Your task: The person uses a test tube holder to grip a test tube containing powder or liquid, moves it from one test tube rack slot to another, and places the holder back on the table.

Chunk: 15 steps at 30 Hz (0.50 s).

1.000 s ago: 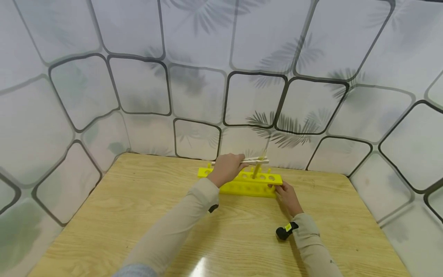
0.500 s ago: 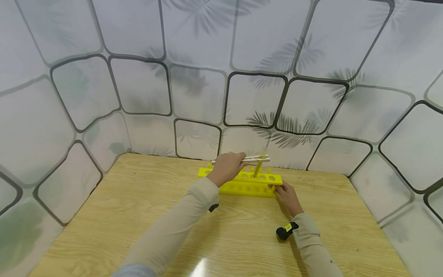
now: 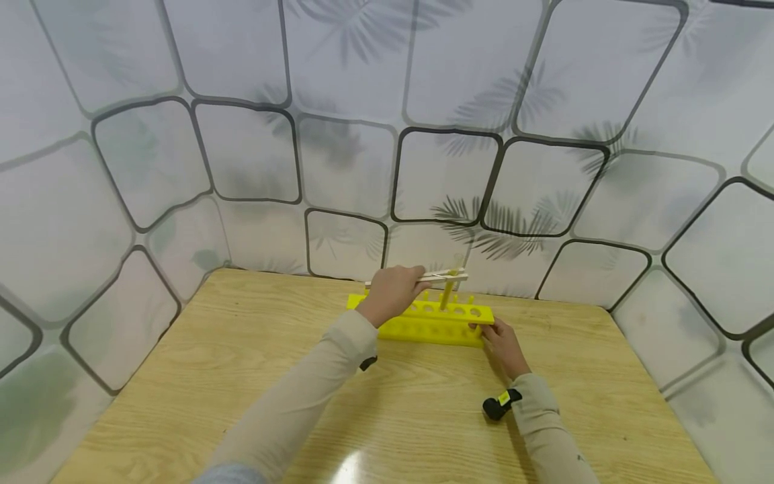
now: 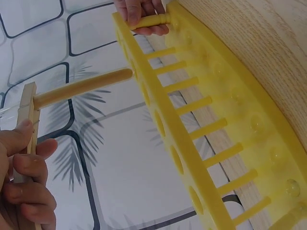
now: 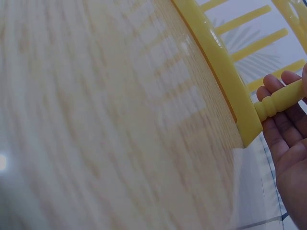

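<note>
My left hand [image 3: 393, 292] grips a wooden test tube holder [image 4: 26, 108], whose far end clamps a glass test tube [image 4: 84, 88] filled with yellow-brown liquid. Slightly tilted, the tube has its rounded bottom right at a hole in the upper plate of a yellow test tube rack [image 3: 435, 331]; whether the tip is inside the hole I cannot tell. At the rack's right end, my right hand [image 5: 292, 143] curls its fingers around the thick end post [image 5: 280, 100]. Part of the rack's left side is hidden behind my left hand in the head view.
The rack stands on a wood-grain table [image 3: 423, 417] close to its back edge. A patterned curtain [image 3: 345, 161] rises behind and on both sides. Several thin pegs [image 4: 208, 129] stand between the rack's holes. A black wrist camera [image 3: 496, 407] is strapped to the right sleeve.
My left hand has shifted slightly left with the holder. The test tube now leans less and stands a little further left. My right hand and the rack have hardly moved.
</note>
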### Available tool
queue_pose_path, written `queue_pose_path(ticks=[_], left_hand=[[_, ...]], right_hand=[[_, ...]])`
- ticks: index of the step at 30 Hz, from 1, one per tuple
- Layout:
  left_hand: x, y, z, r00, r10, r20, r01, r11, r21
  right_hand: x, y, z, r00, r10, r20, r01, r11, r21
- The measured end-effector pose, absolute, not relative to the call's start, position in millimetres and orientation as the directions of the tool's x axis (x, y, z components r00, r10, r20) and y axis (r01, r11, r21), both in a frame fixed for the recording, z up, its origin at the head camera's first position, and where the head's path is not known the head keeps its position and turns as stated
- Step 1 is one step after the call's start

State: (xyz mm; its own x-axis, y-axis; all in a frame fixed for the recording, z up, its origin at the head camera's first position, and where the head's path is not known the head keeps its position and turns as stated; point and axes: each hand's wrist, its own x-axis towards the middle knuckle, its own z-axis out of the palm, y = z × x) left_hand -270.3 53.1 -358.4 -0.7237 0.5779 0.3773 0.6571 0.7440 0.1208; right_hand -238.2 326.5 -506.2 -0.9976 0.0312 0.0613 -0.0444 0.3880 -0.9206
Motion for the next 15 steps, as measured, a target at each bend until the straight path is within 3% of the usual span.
queue_pose_path(ticks=[15], left_hand=[[-268, 41, -355, -0.720, 0.567, 0.401, 0.653, 0.748, 0.114]], right_hand=[[-236, 323, -502, -0.998, 0.046, 0.051, -0.029, 0.387, -0.922]])
